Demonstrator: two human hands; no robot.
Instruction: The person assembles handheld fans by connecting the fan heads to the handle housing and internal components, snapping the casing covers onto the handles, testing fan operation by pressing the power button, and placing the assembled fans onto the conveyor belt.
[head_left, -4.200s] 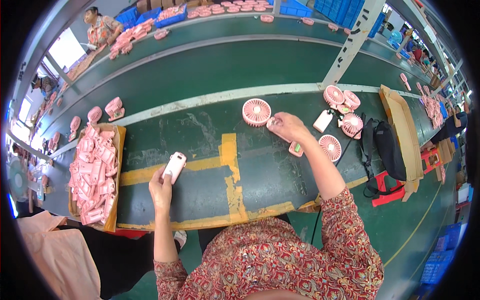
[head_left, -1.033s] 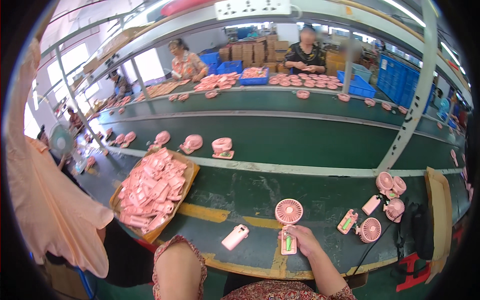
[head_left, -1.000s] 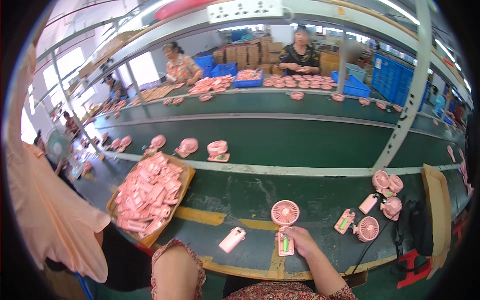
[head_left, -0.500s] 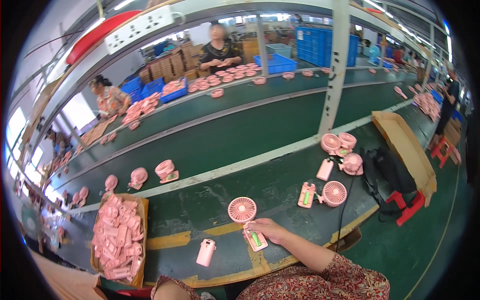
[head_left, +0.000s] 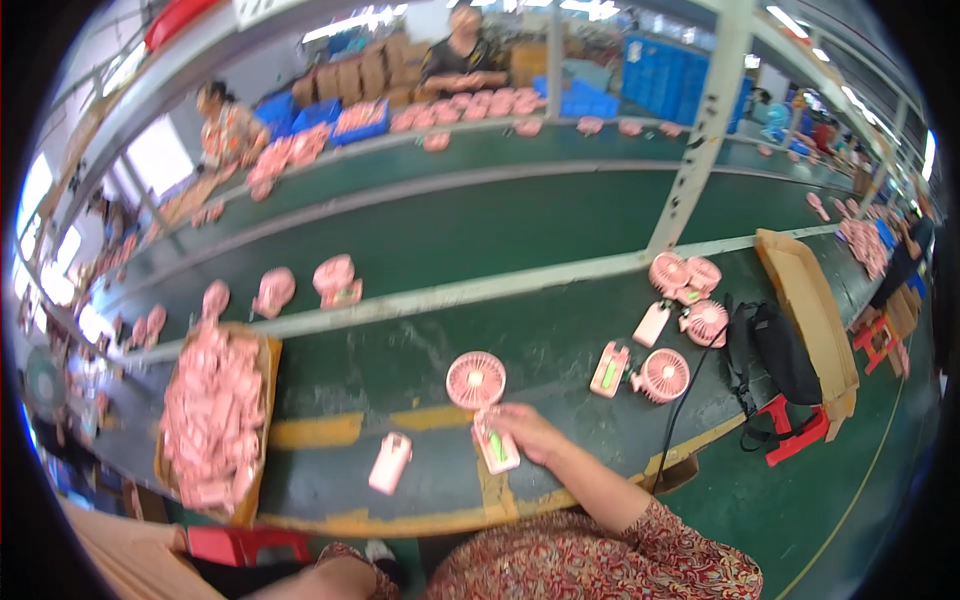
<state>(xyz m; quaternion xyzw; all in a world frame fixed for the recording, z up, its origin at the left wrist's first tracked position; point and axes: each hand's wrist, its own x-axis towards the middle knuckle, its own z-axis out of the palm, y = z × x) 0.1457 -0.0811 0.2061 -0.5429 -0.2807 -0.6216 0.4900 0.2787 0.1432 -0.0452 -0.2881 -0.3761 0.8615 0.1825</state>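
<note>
My right hand (head_left: 528, 432) is closed on the upper end of a pink handheld fan's handle, its fingers at the joint below the round fan head (head_left: 476, 380). The fan lies on the bench with its handle (head_left: 498, 453) opened, showing a green cylindrical part inside. Left of it lies a separate pink handle shell (head_left: 390, 463), apart from the fan. My left hand is out of view; only part of the left arm (head_left: 335, 582) shows at the lower edge.
A cardboard box (head_left: 272, 375) heaped with pink shells stands at left. Several pink fans (head_left: 662, 376) lie at right, near a black bag (head_left: 783, 350) and cardboard tray (head_left: 808, 310). A metal post (head_left: 700, 140) rises beside the green conveyor (head_left: 480, 215). Co-workers sit across it.
The whole view has shifted, so the bench sits higher in the picture. My right hand keeps its hold at the top of the fan's handle. The separate shell still lies beside it.
</note>
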